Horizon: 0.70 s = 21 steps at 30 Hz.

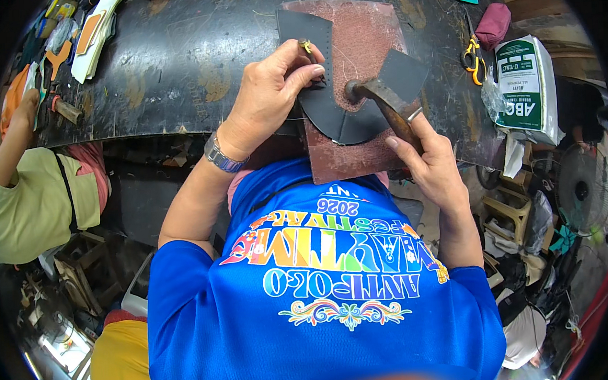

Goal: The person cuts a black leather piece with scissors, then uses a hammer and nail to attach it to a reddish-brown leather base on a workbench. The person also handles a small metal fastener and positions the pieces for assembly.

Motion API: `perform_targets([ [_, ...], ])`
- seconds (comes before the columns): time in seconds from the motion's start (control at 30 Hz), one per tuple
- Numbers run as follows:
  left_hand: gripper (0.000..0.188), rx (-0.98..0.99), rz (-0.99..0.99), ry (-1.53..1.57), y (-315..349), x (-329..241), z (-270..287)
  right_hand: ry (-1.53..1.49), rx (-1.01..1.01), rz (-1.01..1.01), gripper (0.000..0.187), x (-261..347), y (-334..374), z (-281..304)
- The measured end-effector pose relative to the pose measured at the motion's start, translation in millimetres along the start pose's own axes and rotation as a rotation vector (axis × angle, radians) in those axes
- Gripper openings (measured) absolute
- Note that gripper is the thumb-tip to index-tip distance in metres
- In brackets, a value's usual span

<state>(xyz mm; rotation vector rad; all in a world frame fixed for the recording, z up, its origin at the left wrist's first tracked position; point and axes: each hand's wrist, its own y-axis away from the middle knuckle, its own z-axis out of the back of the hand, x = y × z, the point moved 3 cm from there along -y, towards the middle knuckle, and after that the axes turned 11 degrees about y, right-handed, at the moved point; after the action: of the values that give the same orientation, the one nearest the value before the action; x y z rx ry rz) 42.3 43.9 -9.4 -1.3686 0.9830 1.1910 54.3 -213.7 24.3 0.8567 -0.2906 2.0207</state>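
By the left hand [264, 89], at nine o'clock on the black curved piece [347, 127], a small brass-topped tool [306, 45] is pinched. Piece laid on reddish-brown board [371, 28], view's one o'clock. Hammer [395, 114] gripped by right hand [434, 161], piece's four-to-five o'clock. Scissors [474, 60] seen at three.

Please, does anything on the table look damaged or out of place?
Mostly wear: the reddish-brown board under the black piece looks rough and mottled, and the dark table has brownish patches. Nothing looks clearly spilled.
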Motion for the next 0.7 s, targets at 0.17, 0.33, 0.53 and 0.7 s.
perform_targets([
  [0.17,0.011,0.011,-0.047,-0.058,-0.1,1.7,-0.1,-0.039,-0.057,0.018,0.048,5.7,6.2,8.5],
  [0.33,0.011,-0.001,-0.061,-0.082,-0.8,0.2,-3.2,-0.065,-0.059,-0.002,0.048,5.6,8.6,13.1],
  [0.53,0.013,0.013,-0.088,-0.137,-0.2,-4.3,-3.6,-0.041,-0.089,0.019,0.048,4.8,6.3,12.3],
  [0.7,0.011,0.015,-0.091,-0.146,0.6,-3.5,-3.3,-0.041,-0.077,0.004,0.049,2.5,5.7,12.1],
])
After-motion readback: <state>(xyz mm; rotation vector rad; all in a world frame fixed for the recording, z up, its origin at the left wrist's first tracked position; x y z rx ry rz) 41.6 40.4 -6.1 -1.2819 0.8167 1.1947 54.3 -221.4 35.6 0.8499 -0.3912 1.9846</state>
